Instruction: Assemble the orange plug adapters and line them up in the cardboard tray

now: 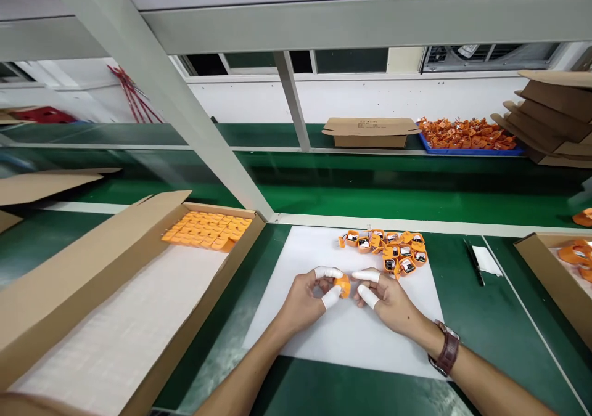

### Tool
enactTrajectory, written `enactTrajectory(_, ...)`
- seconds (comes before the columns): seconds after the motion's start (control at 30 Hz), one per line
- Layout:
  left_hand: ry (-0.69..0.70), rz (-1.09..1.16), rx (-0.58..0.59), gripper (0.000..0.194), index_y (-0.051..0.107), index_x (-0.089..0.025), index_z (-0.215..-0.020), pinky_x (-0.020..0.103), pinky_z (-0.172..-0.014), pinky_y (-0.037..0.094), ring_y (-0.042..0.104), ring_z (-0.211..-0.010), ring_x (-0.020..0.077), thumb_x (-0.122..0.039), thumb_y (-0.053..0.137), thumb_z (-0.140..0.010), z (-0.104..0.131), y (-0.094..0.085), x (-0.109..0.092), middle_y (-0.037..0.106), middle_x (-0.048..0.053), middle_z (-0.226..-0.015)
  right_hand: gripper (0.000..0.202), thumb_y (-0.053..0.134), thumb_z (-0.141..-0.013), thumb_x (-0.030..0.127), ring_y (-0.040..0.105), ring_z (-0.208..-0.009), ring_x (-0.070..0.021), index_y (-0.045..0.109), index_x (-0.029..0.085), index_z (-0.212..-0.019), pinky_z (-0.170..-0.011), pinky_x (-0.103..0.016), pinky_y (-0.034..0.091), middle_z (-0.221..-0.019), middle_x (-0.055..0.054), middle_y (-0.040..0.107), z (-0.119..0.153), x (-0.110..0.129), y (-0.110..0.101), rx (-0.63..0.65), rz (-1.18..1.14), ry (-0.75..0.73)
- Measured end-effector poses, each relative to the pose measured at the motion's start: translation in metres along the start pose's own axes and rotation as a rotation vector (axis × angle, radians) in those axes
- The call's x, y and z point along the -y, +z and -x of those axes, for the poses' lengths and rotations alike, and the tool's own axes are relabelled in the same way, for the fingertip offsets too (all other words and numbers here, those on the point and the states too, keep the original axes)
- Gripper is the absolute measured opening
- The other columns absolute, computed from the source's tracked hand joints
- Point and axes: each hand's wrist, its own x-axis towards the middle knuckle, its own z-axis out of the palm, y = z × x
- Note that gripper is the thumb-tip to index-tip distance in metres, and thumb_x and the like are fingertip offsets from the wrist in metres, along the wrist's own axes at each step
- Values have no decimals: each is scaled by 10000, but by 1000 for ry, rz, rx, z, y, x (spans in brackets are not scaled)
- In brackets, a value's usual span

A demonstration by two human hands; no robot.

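My left hand (308, 296) pinches a small orange plastic housing (343, 286) between thumb and forefinger, both wrapped in white finger covers. Just to its right is my right hand (385, 297), also with white covers; its thumb and forefinger are apart, with nothing visible between them. Both hands are over a white sheet (319, 348) on the green bench. Behind them on the sheet sits a cluster of orange housings (405, 251) with black and white parts inside; a few show thin wires.
At left lies an open cardboard box (231, 308) with rows of orange pieces (208, 230) at its far end. A black pen (474, 262) and a white slip (487, 261) lie at right, near another box (550, 280). A blue tray (472, 151) heaped with orange parts stands behind.
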Motion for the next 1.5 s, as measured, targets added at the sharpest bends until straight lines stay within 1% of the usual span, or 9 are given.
enactTrajectory(0.17,35,-123,8,227,762,-183,-988,299,-731,513,590,-711,161,-273,723,-784,-1,-1,2,690,41,-821,238,561,-951,276,638,-731,-162,609,196,-1170,-734,-356,557,-882,-41,651,0,6,2,11,26,-24)
enactTrajectory(0.4,78,-194,7,296,729,-210,-1172,354,-862,534,658,-918,213,-319,578,-942,-5,-1,9,687,94,-1061,266,553,-917,220,647,-737,-159,643,203,-1167,-728,-341,564,-897,-36,631,1,11,3,-4,74,-11)
enactTrajectory(0.57,69,-227,23,324,691,-241,-1253,372,-937,522,661,-988,219,-346,548,-982,-4,-2,10,688,87,-1125,306,553,-908,250,651,-758,-163,632,191,-1198,-742,-358,571,-977,-59,619,1,9,4,-13,49,11)
enactTrajectory(0.67,74,-226,47,330,678,-244,-1270,370,-920,536,673,-979,218,-344,548,-984,-4,-4,6,695,87,-1120,352,562,-922,275,659,-747,-172,596,181,-1260,-743,-359,566,-895,-41,635,0,7,5,-26,55,44)
enactTrajectory(0.77,138,-194,112,321,676,-249,-1269,370,-935,544,672,-1051,230,-322,566,-976,-3,-8,2,691,99,-1175,382,592,-932,300,639,-699,-174,585,184,-1295,-695,-336,548,-773,-12,654,1,8,5,-29,115,47)
enactTrajectory(0.9,134,-111,169,286,696,-254,-1229,387,-1002,535,652,-1160,245,-290,600,-962,2,-11,-1,685,105,-1248,391,630,-931,321,633,-698,-169,602,217,-1308,-667,-305,539,-809,-15,690,1,13,6,-12,147,40)
enactTrajectory(1.17,9,164,144,185,750,-230,-1059,419,-1014,549,669,-1160,267,-312,693,-903,13,-1,4,714,115,-1228,434,691,-907,276,670,-805,-191,607,254,-1332,-786,-325,570,-903,-18,723,-1,21,7,84,34,100)
enactTrajectory(1.37,59,196,136,137,753,-231,-1019,446,-1028,533,673,-1152,261,-252,699,-895,9,3,6,718,111,-1204,493,722,-876,283,652,-830,-195,579,241,-1346,-819,-344,573,-962,-49,704,4,2,8,-20,80,81)
enactTrajectory(1.5,47,129,145,193,727,-241,-1093,426,-1040,525,656,-1178,252,-228,674,-908,8,5,4,704,97,-1235,430,704,-893,346,632,-784,-173,596,233,-1293,-759,-323,556,-909,-32,678,0,11,6,20,38,116)
